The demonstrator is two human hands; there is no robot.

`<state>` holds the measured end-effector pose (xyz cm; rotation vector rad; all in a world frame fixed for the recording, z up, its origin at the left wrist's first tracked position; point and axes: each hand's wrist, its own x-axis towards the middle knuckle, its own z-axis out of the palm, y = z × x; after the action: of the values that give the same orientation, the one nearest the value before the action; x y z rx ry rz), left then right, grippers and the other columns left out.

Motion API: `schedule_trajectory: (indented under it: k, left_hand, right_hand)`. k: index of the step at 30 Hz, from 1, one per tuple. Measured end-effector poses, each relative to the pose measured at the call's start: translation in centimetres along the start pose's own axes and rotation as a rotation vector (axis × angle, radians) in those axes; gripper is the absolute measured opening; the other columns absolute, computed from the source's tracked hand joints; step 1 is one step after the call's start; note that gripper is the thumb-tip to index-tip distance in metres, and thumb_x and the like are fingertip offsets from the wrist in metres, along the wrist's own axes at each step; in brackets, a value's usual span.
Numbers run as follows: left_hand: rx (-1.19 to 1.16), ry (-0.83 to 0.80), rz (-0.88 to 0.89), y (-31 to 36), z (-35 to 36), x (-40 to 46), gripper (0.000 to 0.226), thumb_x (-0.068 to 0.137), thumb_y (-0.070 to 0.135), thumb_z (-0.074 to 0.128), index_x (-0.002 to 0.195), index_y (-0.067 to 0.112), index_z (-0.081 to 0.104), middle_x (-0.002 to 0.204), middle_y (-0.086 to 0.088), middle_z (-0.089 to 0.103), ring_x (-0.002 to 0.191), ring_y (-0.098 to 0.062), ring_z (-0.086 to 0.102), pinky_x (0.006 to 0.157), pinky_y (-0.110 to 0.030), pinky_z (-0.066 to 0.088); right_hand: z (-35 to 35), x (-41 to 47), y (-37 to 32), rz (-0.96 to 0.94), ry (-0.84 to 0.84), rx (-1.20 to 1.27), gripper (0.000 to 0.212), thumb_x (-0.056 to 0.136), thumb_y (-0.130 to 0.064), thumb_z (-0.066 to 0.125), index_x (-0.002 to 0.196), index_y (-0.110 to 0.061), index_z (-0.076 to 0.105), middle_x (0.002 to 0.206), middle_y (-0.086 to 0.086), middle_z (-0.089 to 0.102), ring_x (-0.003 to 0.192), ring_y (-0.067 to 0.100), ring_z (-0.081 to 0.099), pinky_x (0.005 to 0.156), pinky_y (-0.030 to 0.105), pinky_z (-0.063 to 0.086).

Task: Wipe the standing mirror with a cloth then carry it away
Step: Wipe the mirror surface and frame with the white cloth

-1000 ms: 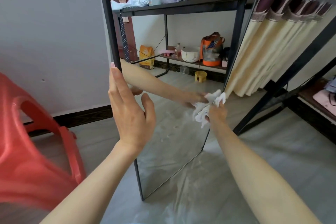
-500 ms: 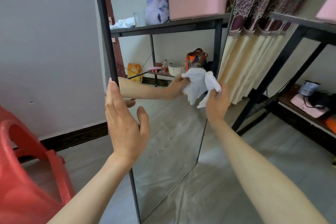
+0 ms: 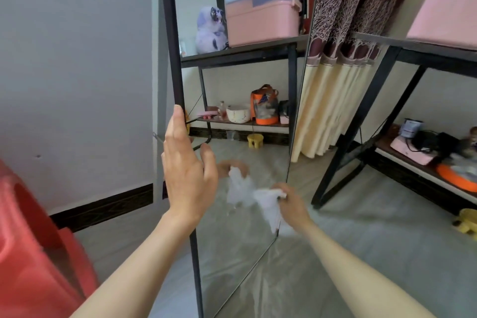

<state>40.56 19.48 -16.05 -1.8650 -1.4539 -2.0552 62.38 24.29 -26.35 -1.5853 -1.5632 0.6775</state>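
I'm standing at the mirror (image 3: 245,214), which is upright on the floor in front of me beside the curtain (image 3: 333,100), and I'm in the wiping step, working the lower glass. My left hand (image 3: 187,170) is steadying the dark left frame with fingers spread flat, while my right hand (image 3: 293,204) is bunched around the white cloth (image 3: 268,204), pressing it on the glass near the right edge. Carrying comes later, I reckon; next I'm needing more passes over the unwiped patches.
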Motion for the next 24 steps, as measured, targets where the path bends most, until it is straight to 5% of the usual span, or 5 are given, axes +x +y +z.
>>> schedule_trajectory:
  k: [5,13,15,18,24]
  left_hand:
    - [-0.102,-0.012,-0.108,-0.7,-0.1,-1.1,0.065,0.087,0.010,0.038,0.146,0.019,0.012,0.129,0.033,0.024,0.111,0.021,0.028,0.093,0.000,0.020]
    - [-0.213,-0.014,-0.265,-1.2,-0.7,-3.9,0.057,0.091,0.019,0.040,0.145,0.028,0.020,0.120,0.006,0.056,0.102,0.005,0.042,0.088,-0.002,0.023]
    - [-0.253,-0.047,-0.272,-1.5,-1.0,-3.9,0.057,0.091,0.023,0.040,0.143,0.034,0.021,0.099,0.036,0.053,0.084,0.018,0.046,0.078,0.005,0.027]
    - [-0.318,-0.075,-0.297,-2.3,-1.5,-3.3,0.051,0.093,0.022,0.038,0.140,0.037,0.024,0.094,0.038,0.053,0.066,0.013,0.046,0.070,0.004,0.032]
    - [-0.441,-0.094,-0.373,-2.8,-2.0,-2.7,0.037,0.095,0.015,0.037,0.127,0.030,0.047,0.114,0.031,0.050,0.107,0.022,0.045,0.089,0.000,0.033]
  right_hand:
    - [-2.3,3.4,-8.3,-0.263,0.460,0.086,0.022,0.087,0.007,0.045,0.103,0.000,0.059,0.102,0.010,0.052,0.095,0.016,0.047,0.076,0.004,0.036]
    - [6.7,-5.6,-0.2,-0.245,-0.136,-0.112,0.031,0.075,0.018,0.042,0.086,0.004,0.068,0.091,0.018,0.058,0.090,0.022,0.055,0.073,0.016,0.035]
    - [6.4,-6.6,1.2,-0.144,-0.285,-0.205,0.031,0.076,0.017,0.044,0.087,0.003,0.069,0.098,0.023,0.061,0.096,0.030,0.060,0.077,0.020,0.037]
    - [4.3,-4.8,-1.5,-0.152,-0.077,-0.126,0.022,0.080,0.012,0.051,0.089,0.002,0.068,0.096,0.019,0.061,0.093,0.024,0.056,0.073,0.007,0.036]
    - [2.1,-1.7,-11.3,-0.400,0.393,0.193,0.026,0.082,0.005,0.051,0.093,-0.017,0.061,0.094,-0.003,0.050,0.088,-0.010,0.047,0.077,-0.001,0.036]
